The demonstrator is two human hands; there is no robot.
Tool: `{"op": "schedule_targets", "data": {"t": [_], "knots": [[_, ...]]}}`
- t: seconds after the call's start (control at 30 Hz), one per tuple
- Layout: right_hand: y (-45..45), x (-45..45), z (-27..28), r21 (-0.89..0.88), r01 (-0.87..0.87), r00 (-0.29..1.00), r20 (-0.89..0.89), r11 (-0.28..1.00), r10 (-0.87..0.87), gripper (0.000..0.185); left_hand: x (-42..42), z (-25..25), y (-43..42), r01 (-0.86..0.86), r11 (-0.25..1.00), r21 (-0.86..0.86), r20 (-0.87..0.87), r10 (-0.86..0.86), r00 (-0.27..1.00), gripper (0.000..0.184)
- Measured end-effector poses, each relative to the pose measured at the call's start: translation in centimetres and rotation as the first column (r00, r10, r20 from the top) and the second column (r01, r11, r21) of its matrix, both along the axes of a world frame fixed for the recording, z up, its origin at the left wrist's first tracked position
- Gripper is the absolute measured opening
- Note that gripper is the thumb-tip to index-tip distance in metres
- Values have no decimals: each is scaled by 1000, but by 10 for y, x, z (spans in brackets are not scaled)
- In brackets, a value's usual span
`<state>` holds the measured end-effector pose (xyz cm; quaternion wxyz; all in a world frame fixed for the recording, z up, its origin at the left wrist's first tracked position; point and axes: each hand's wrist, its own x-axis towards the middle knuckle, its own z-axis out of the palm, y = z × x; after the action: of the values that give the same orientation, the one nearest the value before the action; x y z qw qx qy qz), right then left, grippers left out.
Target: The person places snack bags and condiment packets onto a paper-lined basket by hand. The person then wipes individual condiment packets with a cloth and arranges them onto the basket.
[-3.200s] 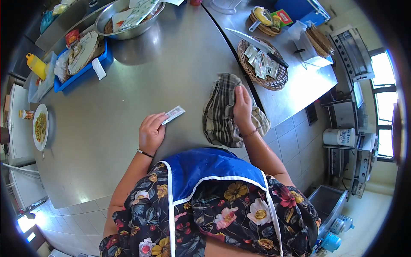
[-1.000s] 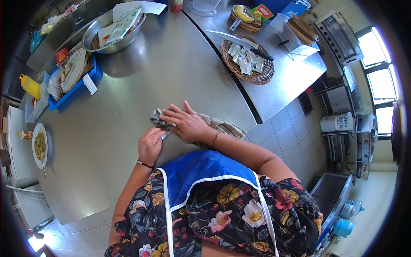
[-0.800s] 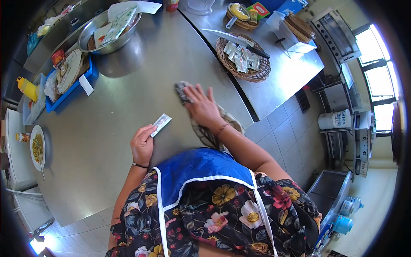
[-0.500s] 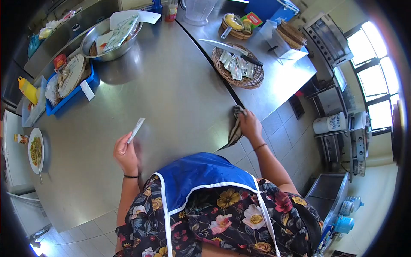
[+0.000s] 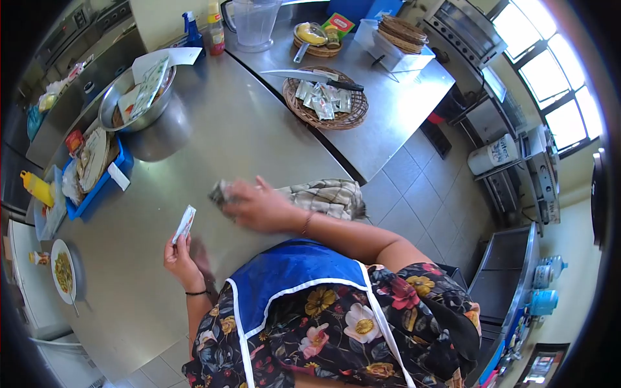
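Between the fingertips of my left hand (image 5: 184, 264) is a small white packet (image 5: 184, 223), raised upright above the steel table (image 5: 139, 258). My right hand (image 5: 262, 207), blurred by motion, presses on a checkered cloth (image 5: 323, 197) spread on the table in front of my blue apron. Part of the cloth shows beyond my fingers, and the rest trails to the right near the table's edge. Further off, a wicker basket (image 5: 354, 118) holds several similar packets, and a knife (image 5: 310, 77) lies across it.
A metal bowl (image 5: 145, 119), a blue tray (image 5: 97, 192) with bags and a plate of food (image 5: 63, 271) stand on the left. At the back are a clear jug (image 5: 253, 26), a red-labelled bottle (image 5: 215, 32) and a plastic box (image 5: 394, 55) with wicker baskets.
My right hand has swept the cloth left from the table's right edge, spreading it out. My left hand has kept the packet, moving slightly left. The view has shifted, showing more of the back.
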<state>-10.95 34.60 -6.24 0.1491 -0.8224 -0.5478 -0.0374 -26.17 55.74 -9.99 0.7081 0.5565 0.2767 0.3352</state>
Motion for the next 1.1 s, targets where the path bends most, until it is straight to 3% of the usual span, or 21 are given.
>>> {"op": "schedule_targets", "data": {"t": [0.07,0.17,0.27,0.4,0.47,0.53,0.6,0.7,0.73,0.8,0.9,1.1], "knots": [[-4,-16,-30,82,-42,999,-30,996,45,54,-4,2,1,-6,1000,5,-23,6,1000,20],[-18,10,-23,-46,144,986,-84,989,-147,58,-7,-1,4,-3,1000,5,-49,3,999,21],[-64,29,-30,10,357,934,-15,934,-356,53,-10,1,2,3,1000,-2,-62,-3,998,22],[-142,54,-24,177,473,881,-70,863,-468,27,-6,-1,-1,4,1000,-10,-58,-5,998,22],[-185,67,-14,200,659,749,-93,725,-656,23,-5,-5,-2,19,1000,1,-69,-19,997,20],[-239,82,-11,372,812,562,-293,449,-773,23,-2,-5,-8,27,1000,7,-81,-27,996,19],[-280,100,-2,430,880,402,-449,201,-798,27,-2,0,-15,37,999,17,-99,-35,994,18],[-343,154,-43,453,862,412,-367,226,-834,39,5,8,-29,56,998,22,-95,-54,994,17],[-354,170,-62,179,962,251,-275,207,-928,54,6,9,-33,59,997,41,-95,-55,994,17],[-335,178,-72,92,984,165,-142,153,-976,60,8,10,-40,56,995,80,-96,-48,994,17],[-333,182,-63,9,956,292,-3,292,-956,56,8,13,-58,-16,997,70,-115,24,993,16],[-300,185,-46,10,675,737,-51,738,-673,49,26,18,-101,-67,997,34,-117,70,991,16]]}}
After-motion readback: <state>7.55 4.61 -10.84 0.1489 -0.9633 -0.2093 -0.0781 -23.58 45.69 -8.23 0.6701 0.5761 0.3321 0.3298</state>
